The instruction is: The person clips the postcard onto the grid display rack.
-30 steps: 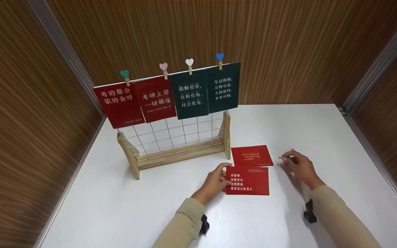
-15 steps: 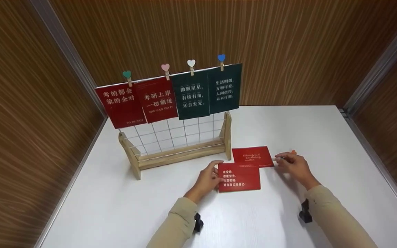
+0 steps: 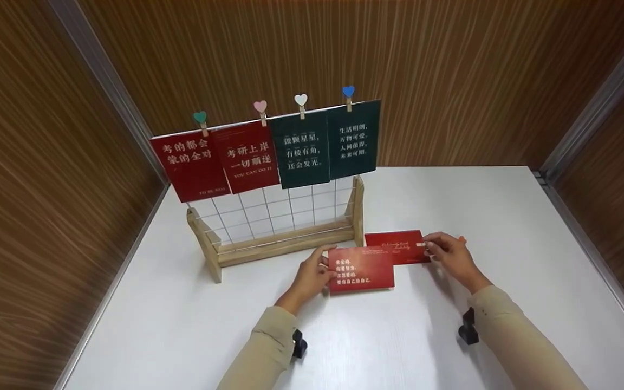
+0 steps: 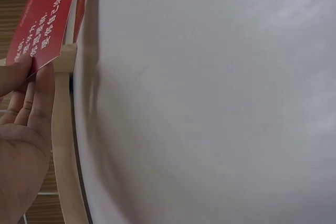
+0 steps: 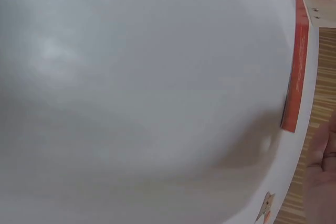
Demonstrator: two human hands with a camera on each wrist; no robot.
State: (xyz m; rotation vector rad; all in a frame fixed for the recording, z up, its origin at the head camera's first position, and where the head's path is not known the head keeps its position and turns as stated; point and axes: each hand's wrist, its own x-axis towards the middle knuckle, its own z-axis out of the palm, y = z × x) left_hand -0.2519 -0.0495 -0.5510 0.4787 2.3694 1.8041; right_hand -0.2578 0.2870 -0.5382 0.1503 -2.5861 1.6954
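Note:
My left hand (image 3: 307, 279) pinches a red card (image 3: 363, 276) with white lettering by its left edge, thumb in front and fingers behind. In the left wrist view this card (image 4: 50, 22) is raised and tilted. It overlaps a second red card (image 3: 409, 254) lying on the table (image 3: 507, 216). Over that card's right end, my right hand (image 3: 455, 262) pinches a small clothespin (image 3: 421, 244); only its pale tip shows past the fingers. In the right wrist view just part of the right hand (image 5: 323, 174) appears, and the clothespin is hidden.
A wire grid rack (image 3: 285, 244) on a wooden base stands left of the hands. Several red and green cards (image 3: 298, 149) hang from its top on heart-topped clothespins (image 3: 301, 103). An orange-topped clothespin (image 5: 266, 206) lies on the table near the right hand. Wood-grain walls enclose the table.
My left hand has lifted its card and moved it left and away from me, over the lying card. My right hand has moved left with the clothespin, closer to the held card.

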